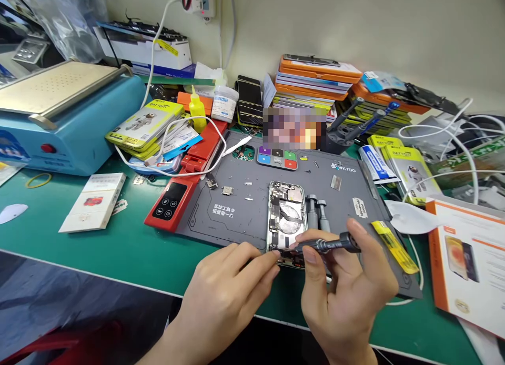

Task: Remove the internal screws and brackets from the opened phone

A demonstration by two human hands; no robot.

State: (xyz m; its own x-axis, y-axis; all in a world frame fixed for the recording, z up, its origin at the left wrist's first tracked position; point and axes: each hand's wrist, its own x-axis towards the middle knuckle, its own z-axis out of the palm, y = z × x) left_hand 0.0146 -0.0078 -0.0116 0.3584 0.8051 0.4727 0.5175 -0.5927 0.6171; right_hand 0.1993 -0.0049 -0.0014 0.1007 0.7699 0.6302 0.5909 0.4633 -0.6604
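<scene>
An opened smartphone (291, 208) lies on the dark grey work mat (252, 168), its battery, boards and round coil exposed. In my right hand (341, 286) is a dark precision screwdriver (325, 245), held nearly level, its tip pointing left into the phone's lower end. My left hand (232, 286) is closed, with its fingertips pressed at the phone's lower left corner, close to the screwdriver tip. The tip itself is partly hidden by the fingers. Two more grey screwdrivers (317, 212) lie just right of the phone. Small metal parts (228, 190) are scattered to its left.
A red device with touch buttons (169, 202) borders the mat's left side. Behind stand a yellow bottle (197, 112), a tool holder (343, 136) and stacked boxes (311, 81). A blue heating plate machine (71, 123) is far left; a phone box (469, 265) is at right.
</scene>
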